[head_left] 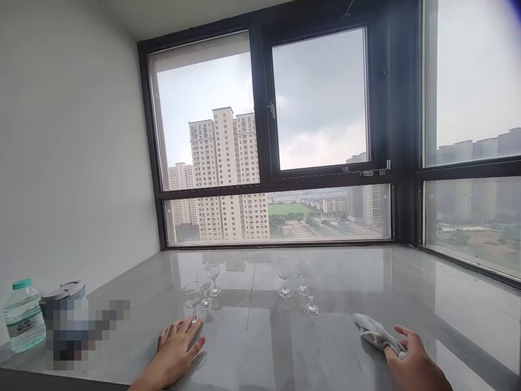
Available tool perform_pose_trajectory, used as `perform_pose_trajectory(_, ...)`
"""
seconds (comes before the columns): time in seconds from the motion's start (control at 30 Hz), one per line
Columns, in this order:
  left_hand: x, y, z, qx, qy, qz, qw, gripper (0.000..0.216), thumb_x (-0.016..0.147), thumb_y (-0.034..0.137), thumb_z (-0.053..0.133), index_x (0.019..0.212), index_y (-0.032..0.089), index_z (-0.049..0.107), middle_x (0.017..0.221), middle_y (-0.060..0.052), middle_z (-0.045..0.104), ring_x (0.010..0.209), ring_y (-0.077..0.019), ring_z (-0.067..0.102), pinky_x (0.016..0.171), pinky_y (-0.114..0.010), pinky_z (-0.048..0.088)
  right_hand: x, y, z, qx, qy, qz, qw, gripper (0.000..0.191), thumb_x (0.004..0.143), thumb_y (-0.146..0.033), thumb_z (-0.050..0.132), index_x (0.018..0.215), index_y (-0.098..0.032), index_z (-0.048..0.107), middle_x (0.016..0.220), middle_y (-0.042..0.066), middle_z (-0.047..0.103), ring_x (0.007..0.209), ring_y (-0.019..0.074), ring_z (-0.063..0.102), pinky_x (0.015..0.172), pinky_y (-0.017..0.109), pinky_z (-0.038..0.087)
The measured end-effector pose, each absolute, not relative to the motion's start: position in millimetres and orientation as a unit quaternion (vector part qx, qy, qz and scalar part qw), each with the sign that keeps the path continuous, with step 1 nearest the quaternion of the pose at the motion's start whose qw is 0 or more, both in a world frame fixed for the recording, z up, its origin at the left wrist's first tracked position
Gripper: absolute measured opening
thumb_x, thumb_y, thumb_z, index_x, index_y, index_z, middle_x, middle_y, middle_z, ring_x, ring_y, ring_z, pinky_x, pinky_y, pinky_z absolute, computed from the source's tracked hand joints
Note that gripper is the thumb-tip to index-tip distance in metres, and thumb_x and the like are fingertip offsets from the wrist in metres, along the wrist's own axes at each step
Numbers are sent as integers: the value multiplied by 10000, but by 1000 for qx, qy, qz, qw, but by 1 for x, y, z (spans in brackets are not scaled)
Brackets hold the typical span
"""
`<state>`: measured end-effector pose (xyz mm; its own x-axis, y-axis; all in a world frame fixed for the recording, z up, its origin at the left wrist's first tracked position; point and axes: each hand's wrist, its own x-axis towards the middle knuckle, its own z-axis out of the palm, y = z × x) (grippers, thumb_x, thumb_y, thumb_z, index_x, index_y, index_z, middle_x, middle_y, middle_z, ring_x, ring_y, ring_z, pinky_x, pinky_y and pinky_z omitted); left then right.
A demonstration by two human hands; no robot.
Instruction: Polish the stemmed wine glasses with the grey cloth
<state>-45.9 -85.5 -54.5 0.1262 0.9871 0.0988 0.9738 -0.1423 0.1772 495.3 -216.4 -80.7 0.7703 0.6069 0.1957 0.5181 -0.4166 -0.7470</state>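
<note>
My left hand point(178, 347) lies flat on the grey stone sill point(345, 271), fingers spread, its fingertips at the base of the nearest small stemmed glass point(192, 300). Two more glasses point(208, 282) stand just behind that one. Another group of three glasses point(301, 282) stands to the right of centre, the closest of them point(311, 298) nearer to me. My right hand point(411, 358) rests on a crumpled grey cloth point(376, 334) lying on the sill, fingers curled over its near end.
A clear water bottle with a green cap point(23, 315) and a grey lidded container point(63, 293) stand at the left by the white wall. Large dark-framed windows point(264, 136) close off the back and right sides of the sill.
</note>
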Motion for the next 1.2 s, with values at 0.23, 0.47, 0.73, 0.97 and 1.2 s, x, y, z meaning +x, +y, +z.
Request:
perform_pose_trajectory(0.23, 5, -110, -75, 770, 626, 107, 66, 697, 842, 670, 411, 1465, 358, 444, 1579, -48, 345, 1462, -340, 275, 1162, -587, 161, 484, -221, -74, -849, -336, 34, 406, 427, 825, -407, 422, 1217, -244, 471, 1143, 121, 688, 886, 320, 686, 672, 379, 485)
perform_pose_trajectory(0.47, 175, -86, -45, 869, 469, 105, 114, 670, 863, 573, 483, 1475, 303, 441, 1597, -88, 311, 1470, -360, 237, 1193, -572, 100, 480, -223, -70, -856, -331, 25, 396, 416, 863, -387, 390, 1244, -233, 454, 1140, 116, 684, 913, 311, 677, 710, 365, 465)
perform_pose_trajectory(0.73, 240, -15, -40, 886, 456, 39, 75, 753, 875, 698, 333, 1501, 281, 389, 1599, -90, 309, 1465, -368, 226, 1180, -592, 96, 483, -222, -68, -851, -325, 59, 409, 454, 872, -368, 386, 1297, -216, 432, 1198, 138, 655, 938, 280, 669, 696, 329, 464)
perform_pose_trajectory(0.97, 171, -20, -52, 869, 492, 58, 16, 793, 876, 749, 211, 1493, 291, 404, 1578, -90, 352, 1464, -374, 217, 1178, -593, 90, 482, -225, -67, -858, -328, 51, 393, 438, 849, -394, 398, 1257, -241, 448, 1190, 114, 661, 919, 285, 671, 682, 334, 462)
perform_pose_trajectory(1.2, 118, -4, -51, 805, 591, 45, 20, 797, 890, 724, 196, 1516, 259, 363, 1603, -103, 297, 1470, -377, 202, 1171, -595, 82, 484, -223, -70, -860, -323, 52, 391, 450, 833, -431, 399, 1240, -248, 457, 1184, 118, 668, 864, 303, 674, 655, 356, 467)
